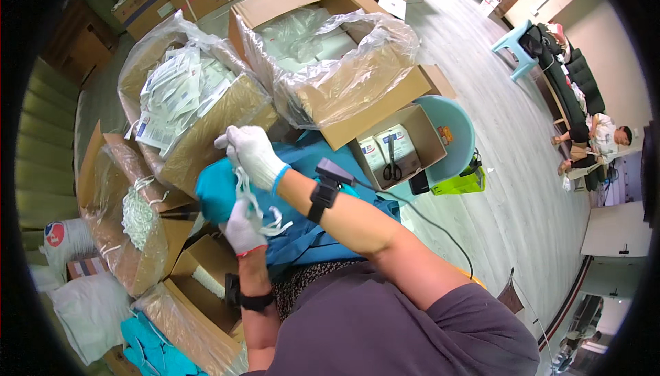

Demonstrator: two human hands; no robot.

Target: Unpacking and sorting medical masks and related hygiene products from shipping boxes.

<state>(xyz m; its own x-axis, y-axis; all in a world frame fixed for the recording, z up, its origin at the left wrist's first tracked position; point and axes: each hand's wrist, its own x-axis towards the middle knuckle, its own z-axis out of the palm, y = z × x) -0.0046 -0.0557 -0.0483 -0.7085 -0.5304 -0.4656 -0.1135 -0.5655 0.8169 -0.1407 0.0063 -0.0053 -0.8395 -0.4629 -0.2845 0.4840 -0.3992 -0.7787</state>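
Observation:
Both my hands wear white knit gloves. My right hand, with a blue cuff, is closed in front of me, with white cords hanging below its fingers. Just below it, my left hand, with a red cuff, is closed round the same cords, and loose ends trail to its right. Beside both hands lies a rounded teal cloth piece, its kind unclear. Darker blue fabric spreads over my lap under my arms. The fingertips are partly hidden.
Ahead stand plastic-lined cartons, one with white packets. To the right, a small box holds packets and black scissors, near a light-blue basin. At left are a bundle of white cords and teal cloth pieces. A person sits far right.

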